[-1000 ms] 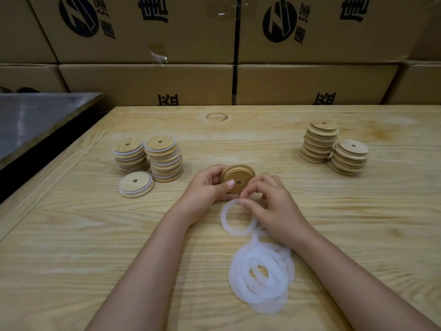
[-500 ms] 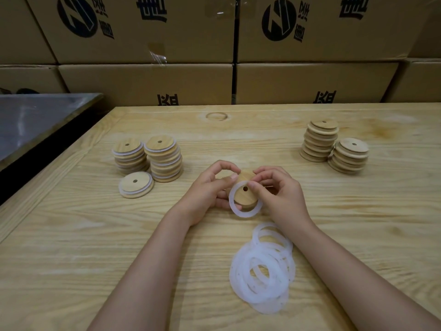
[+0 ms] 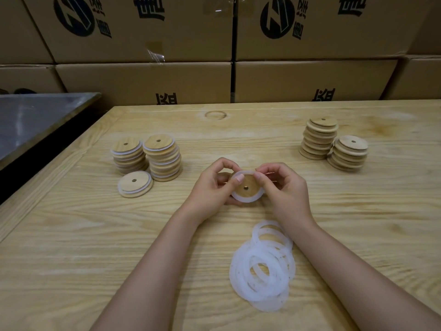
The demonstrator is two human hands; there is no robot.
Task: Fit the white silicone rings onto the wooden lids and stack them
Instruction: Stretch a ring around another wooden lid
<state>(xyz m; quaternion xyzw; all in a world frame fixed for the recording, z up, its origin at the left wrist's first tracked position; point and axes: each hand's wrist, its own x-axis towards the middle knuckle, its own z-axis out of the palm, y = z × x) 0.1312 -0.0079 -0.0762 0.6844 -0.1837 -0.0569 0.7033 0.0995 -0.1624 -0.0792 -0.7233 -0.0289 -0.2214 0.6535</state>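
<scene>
My left hand (image 3: 210,187) grips a round wooden lid (image 3: 247,188) with a small centre hole, held just above the table (image 3: 71,247). A white silicone ring (image 3: 248,199) lies around the lid's raised face. My right hand (image 3: 284,187) pinches the ring's upper right edge against the lid. A loose pile of white rings (image 3: 262,266) lies on the table below my right wrist. Two stacks of ringed lids (image 3: 146,156) stand at the left, with a single ringed lid (image 3: 135,184) flat in front of them. Two stacks of bare lids (image 3: 334,144) stand at the right.
Stacked cardboard boxes (image 3: 143,80) wall off the far edge of the table. A dark metal surface (image 3: 31,118) sits beyond the table's left edge, across a dark gap.
My right hand lifted one ring from the pile and brought it up over the lid. The ring now sits around the lid, and both hands have closed in on it.
</scene>
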